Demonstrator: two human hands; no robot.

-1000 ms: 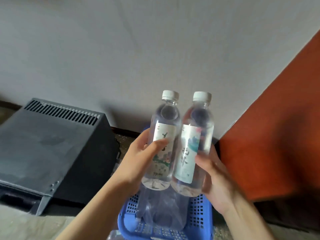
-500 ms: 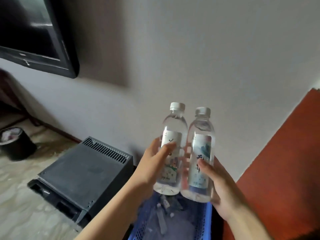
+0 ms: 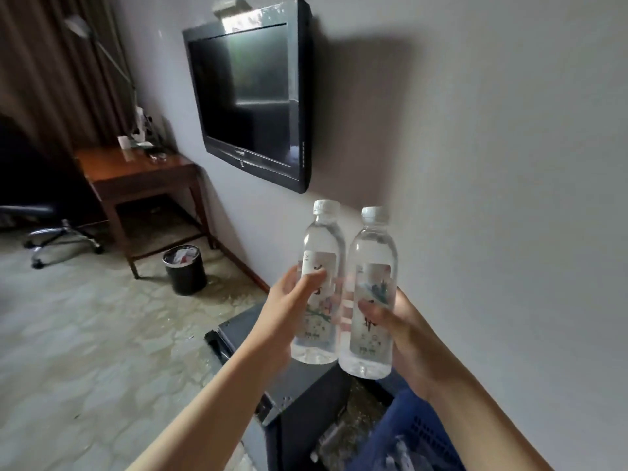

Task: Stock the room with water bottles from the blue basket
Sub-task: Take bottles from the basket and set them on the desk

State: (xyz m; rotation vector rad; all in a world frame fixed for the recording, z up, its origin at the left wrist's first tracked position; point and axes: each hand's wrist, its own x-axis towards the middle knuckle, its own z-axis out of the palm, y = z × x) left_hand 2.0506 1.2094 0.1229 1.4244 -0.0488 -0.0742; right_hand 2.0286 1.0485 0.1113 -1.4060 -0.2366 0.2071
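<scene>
The desk [image 3: 136, 171] stands far off to the left, against the same wall as the television [image 3: 251, 96], with a small bin [image 3: 185, 270] on the floor between it and the person. It looks the likely spot for the water, and it lies forward and left of both hands, so the left arm is the nearer one. The left hand [image 3: 289, 307] curls round one bottle [image 3: 317, 283]; the right hand [image 3: 401, 328] curls round the other bottle [image 3: 372, 294]. Both bottles stand upright, caps up, side by side and touching or nearly so. Below them sits a dark box [image 3: 306, 396], and the blue basket [image 3: 421, 436] shows at the lower right, well apart from the desk.
</scene>
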